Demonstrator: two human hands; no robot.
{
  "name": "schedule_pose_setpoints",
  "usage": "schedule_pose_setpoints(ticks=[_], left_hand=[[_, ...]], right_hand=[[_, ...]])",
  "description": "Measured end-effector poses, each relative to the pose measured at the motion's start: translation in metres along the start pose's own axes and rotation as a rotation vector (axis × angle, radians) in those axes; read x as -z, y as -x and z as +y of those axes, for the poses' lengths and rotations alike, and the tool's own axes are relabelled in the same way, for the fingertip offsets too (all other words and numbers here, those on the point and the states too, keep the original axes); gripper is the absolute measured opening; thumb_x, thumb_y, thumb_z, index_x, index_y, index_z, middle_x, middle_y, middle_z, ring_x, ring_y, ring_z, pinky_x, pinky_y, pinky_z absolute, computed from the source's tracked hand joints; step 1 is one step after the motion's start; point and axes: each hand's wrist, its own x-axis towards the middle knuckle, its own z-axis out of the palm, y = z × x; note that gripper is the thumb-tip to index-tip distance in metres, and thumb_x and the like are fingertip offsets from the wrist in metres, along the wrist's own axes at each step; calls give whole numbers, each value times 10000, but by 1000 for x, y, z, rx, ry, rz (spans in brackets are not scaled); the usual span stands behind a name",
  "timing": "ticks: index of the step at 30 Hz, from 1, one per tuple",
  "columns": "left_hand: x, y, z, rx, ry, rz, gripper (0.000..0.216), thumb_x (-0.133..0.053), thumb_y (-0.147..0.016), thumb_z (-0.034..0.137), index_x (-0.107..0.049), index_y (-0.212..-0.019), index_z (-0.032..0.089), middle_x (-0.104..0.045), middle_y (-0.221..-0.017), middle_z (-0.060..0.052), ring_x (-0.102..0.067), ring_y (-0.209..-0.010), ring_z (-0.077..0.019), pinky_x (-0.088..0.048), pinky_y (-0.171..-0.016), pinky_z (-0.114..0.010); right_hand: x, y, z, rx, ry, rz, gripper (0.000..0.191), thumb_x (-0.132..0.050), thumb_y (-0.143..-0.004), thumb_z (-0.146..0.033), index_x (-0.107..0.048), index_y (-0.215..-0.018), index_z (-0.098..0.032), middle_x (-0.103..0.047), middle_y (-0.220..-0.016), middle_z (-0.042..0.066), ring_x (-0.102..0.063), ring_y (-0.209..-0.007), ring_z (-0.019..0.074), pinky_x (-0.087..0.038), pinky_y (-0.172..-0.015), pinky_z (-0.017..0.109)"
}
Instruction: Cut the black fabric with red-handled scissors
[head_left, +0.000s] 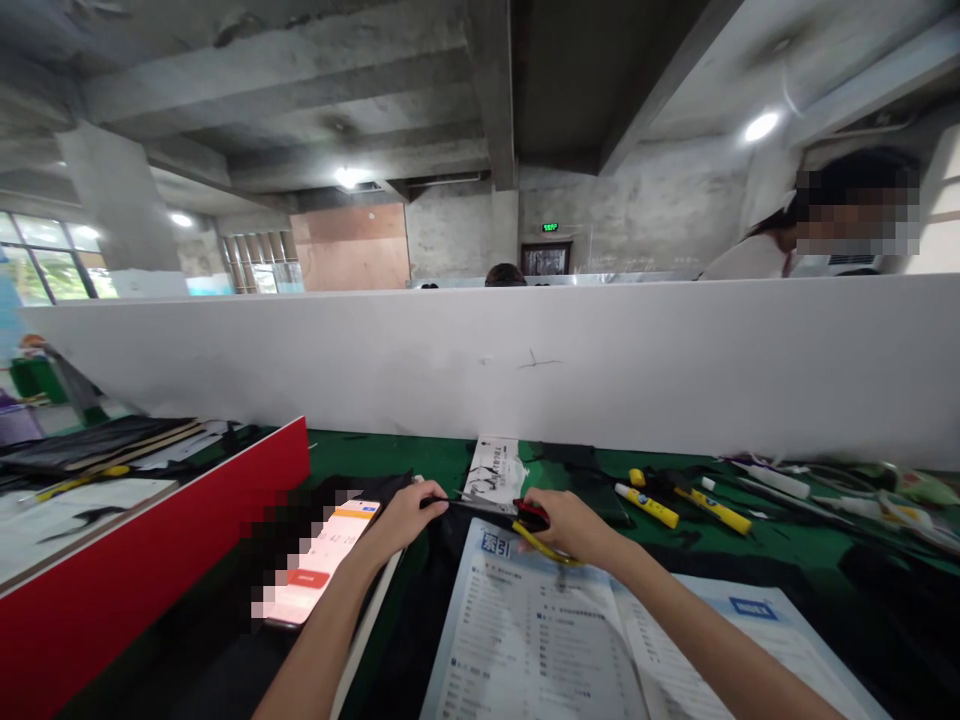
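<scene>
My right hand (566, 525) is closed around the handles of a pair of scissors (541, 547) with red and yellow grips. Their blades point left, toward my left hand (405, 520). That hand is pinched shut on the edge of a piece of black cloth (444, 540), close to the blade tips. Whether the blades touch the cloth is too small to tell. Below the scissors lie printed sheets (525, 640) with blue headings. A narrow white printed card (495, 470) sits just beyond the blades.
A lit phone (330, 560) lies left of my forearm, beside a red divider (247, 490). Yellow glue tubes (649, 507) and a tangle of white tubes (772, 482) are at the right. A white partition (480, 365) crosses the green table's back, with a person (757, 250) beyond.
</scene>
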Motion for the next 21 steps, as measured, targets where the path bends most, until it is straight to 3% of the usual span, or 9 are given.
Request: schedule_pose_setpoints(ticks=[21], left_hand=[[1, 1, 6, 33, -6, -15, 184, -583, -928, 321, -634, -934, 144, -662, -941, -26, -639, -909, -189, -505, -849, -411]], right_hand=[[-18, -5, 7, -42, -18, 0, 325, -583, -881, -488, -606, -957, -173, -620, -828, -6, -604, -749, 146, -514, -687, 333]])
